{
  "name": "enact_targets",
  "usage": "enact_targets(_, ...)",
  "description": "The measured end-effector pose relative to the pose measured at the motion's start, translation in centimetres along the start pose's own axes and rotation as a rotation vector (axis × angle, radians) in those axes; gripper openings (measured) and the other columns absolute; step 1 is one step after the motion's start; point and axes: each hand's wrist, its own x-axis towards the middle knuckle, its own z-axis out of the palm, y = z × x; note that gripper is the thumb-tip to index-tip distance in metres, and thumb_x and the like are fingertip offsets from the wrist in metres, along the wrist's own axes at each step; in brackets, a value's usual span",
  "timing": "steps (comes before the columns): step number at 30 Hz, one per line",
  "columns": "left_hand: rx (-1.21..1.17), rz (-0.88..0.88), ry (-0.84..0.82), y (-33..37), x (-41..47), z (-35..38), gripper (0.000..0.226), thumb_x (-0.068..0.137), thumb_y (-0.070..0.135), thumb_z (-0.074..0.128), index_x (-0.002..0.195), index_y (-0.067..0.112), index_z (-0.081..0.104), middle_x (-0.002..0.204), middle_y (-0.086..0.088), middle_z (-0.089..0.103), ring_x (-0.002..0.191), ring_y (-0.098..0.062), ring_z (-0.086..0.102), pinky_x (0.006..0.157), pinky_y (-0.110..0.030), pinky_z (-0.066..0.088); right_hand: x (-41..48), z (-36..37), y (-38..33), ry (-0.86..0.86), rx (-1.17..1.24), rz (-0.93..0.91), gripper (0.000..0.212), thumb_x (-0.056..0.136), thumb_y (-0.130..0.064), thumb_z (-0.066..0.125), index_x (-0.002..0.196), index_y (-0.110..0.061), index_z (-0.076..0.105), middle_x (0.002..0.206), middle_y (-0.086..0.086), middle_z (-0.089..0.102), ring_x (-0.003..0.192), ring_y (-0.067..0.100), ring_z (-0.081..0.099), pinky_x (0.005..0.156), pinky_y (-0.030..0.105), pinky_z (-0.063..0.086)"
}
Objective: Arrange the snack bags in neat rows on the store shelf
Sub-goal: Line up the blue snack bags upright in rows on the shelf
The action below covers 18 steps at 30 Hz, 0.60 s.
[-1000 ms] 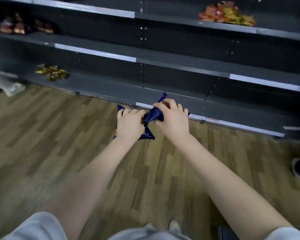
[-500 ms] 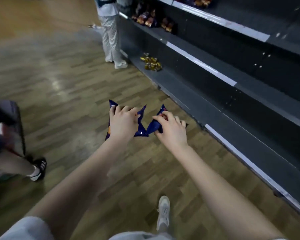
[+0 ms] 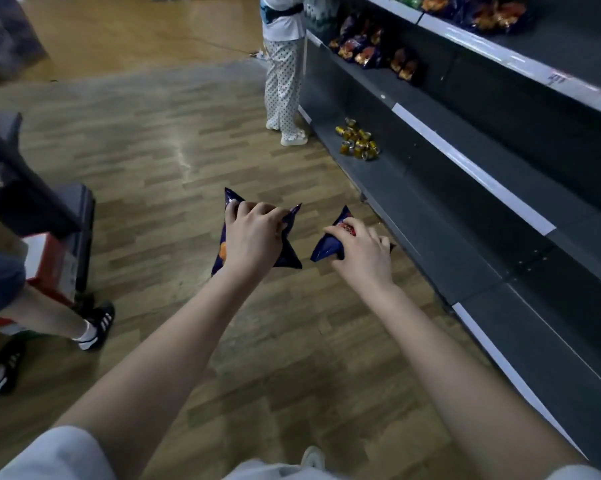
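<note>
Left hand (image 3: pixel 254 239) grips a blue bag (image 3: pixel 287 258) — right hand (image 3: pixel 363 252) grips another bag (image 3: pixel 327 245).

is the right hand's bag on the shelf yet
No. The right hand grips the blue snack bag in the air beside the bottom shelf, not resting on it.

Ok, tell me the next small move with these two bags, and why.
Probably walk on toward the shelved blue bags ahead. The left hand grips the left bag and the right hand grips the right bag, both over the floor, and they look like that group.
</note>
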Motion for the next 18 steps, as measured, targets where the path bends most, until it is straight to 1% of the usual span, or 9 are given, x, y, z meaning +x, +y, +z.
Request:
enact_targets(4,0.007,-0.012,0.018,-0.2,3.0,2.3,0.027,0.081,0.018,0.048,0.090,0.021,0.073,0.091,-0.002,0.071,0.088,-0.034,0.058,0.096,-0.051,0.036,4.0,0.6,1.0,-0.015,0.002,-0.042,0.054,0.084,-0.026,0.065,0.134,-0.037,0.048,0.144,-0.001,0.039,0.123,0.026,0.043,0.104,0.045,0.029)
enact_targets(9,0.008,-0.062,0.037,-1.5,8.0,5.5,0.029,0.080,0.019,0.046,0.090,0.020,0.074,0.089,-0.003,0.072,0.087,-0.036,0.059,0.094,-0.054,0.038,10.6,1.6,2.3,-0.018,-0.001,-0.074,0.052,0.084,-0.031,0.066,0.133,-0.037,0.049,0.144,0.000,0.040,0.123,0.027,0.043,0.102,0.045,0.029)
enact_targets(11,-0.003,-0.078,0.010,-2.2,10.4,7.1,0.029,0.080,0.019,0.046,0.090,0.020,0.073,0.090,-0.004,0.071,0.087,-0.036,0.059,0.094,-0.054,0.037,13.3,2.3,2.5,-0.023,0.010,-0.065,0.052,0.084,-0.031,0.066,0.133,-0.037,0.049,0.143,0.000,0.041,0.123,0.027,0.043,0.102,0.045,0.030)
enact_targets(15,-0.011,-0.060,-0.108,-4.0,15.7,10.5,0.033,0.083,0.020,0.042,0.098,0.021,0.071,0.099,-0.005,0.070,0.095,-0.035,0.055,0.099,-0.054,0.031,19.1,4.1,2.9,-0.043,0.026,-0.017,0.053,0.083,-0.032,0.067,0.133,-0.037,0.049,0.143,-0.001,0.041,0.123,0.026,0.043,0.104,0.044,0.029)
enact_targets(18,-0.021,-0.028,-0.117,-5.6,21.2,12.4,0.037,0.082,0.022,0.038,0.098,0.022,0.071,0.099,-0.004,0.070,0.094,-0.034,0.055,0.099,-0.052,0.032,24.7,4.9,2.9,-0.033,0.030,0.017,0.053,0.083,-0.032,0.066,0.133,-0.038,0.048,0.143,-0.002,0.040,0.123,0.025,0.043,0.102,0.043,0.029)
